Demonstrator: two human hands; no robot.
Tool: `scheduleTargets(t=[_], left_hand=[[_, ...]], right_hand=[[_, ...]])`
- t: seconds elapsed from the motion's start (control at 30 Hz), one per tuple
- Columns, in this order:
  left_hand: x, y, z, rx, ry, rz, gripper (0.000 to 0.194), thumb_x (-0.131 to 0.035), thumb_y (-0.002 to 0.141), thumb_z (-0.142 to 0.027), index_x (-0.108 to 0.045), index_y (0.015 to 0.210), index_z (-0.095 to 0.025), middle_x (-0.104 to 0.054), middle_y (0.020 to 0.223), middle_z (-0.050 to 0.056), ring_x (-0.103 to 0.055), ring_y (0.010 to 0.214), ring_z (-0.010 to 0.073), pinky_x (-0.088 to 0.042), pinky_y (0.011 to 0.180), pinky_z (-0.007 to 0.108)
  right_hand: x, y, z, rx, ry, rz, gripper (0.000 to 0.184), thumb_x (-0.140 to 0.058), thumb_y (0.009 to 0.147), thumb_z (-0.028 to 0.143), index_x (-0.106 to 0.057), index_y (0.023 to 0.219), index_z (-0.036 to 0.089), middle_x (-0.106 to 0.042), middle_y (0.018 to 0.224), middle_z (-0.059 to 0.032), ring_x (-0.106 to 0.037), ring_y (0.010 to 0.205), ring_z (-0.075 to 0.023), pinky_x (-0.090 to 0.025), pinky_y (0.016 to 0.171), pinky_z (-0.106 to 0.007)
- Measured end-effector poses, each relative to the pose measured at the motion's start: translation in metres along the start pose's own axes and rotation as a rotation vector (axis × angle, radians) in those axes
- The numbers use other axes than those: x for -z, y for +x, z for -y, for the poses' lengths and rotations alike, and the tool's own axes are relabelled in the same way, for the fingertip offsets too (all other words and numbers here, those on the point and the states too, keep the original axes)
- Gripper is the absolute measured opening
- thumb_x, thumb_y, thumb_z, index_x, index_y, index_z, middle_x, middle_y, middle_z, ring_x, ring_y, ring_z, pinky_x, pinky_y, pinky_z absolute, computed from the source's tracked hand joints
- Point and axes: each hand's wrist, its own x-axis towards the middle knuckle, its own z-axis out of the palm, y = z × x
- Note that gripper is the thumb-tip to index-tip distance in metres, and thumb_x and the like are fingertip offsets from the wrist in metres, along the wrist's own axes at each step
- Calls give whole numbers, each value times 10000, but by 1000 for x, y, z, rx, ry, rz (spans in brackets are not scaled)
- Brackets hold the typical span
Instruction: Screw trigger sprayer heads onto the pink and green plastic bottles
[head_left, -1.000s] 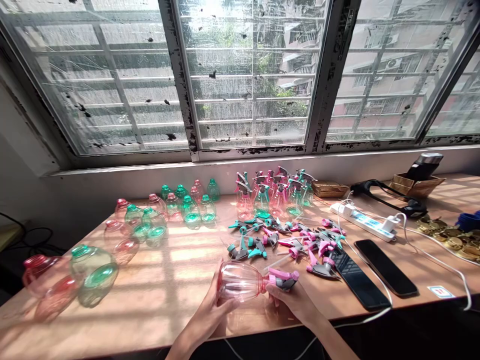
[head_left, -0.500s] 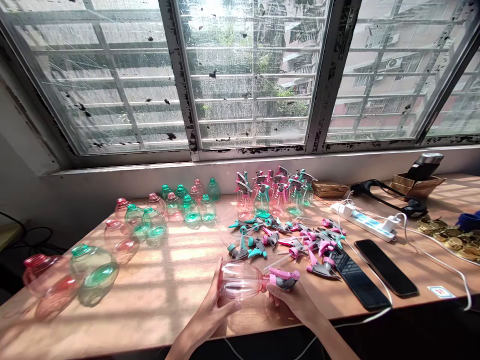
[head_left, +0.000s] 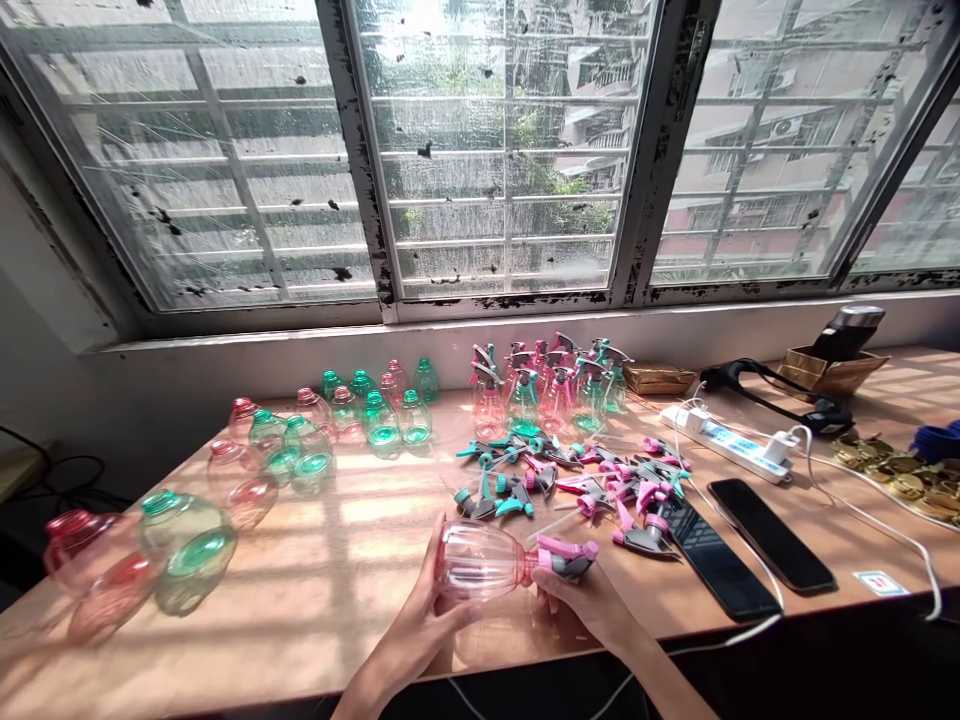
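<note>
A clear pink spray bottle (head_left: 480, 560) lies on its side in the air above the front of the table, its base to the left. My left hand (head_left: 427, 610) is closed around the base end. On the right, a pink and grey trigger sprayer (head_left: 566, 557) sits at the bottle's neck, and my right hand (head_left: 581, 600) grips it, some fingers hidden behind. Just beyond the hands lies a pile of loose trigger sprayers (head_left: 517, 480), pink, teal and grey. Behind them stand several bottles with sprayers fitted (head_left: 555, 395).
Open pink and green bottles, such as a green one (head_left: 187, 550), stand along the left side. To the right are two phones (head_left: 772, 535), a white power strip (head_left: 727, 445) with cables, a black strap (head_left: 780, 390) and gold-coloured pieces (head_left: 900, 475). A window (head_left: 502, 160) rises behind.
Almost nothing differs; both hands keep their grip on the bottle and its sprayer in the same place.
</note>
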Motion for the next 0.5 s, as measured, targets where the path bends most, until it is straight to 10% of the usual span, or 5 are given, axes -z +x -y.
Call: scheduleTargets(t=[0.3,0.5], left_hand=[[2,3,5,7,-14,15,1196,-820,898,-465,39,1723,-351,-259,1803,116,-182,1662,407,-168,1348,566],[2,1,4,6,-6,7,1245,-868,849,-459,7,1727,-341,-283,1795,106,-227,1646,414,-130,1354,554]], right_hand=[[1,1,-7,16,29,-50,619,-896,727,673,-799,1099,188,-711,627,9,-614,543,-164,-527,521,-289],[-1,-1,4,5,-7,-9,545,-878,719,719,-792,809,189,-696,605,-7,-588,542,-162,-518,535,-302]])
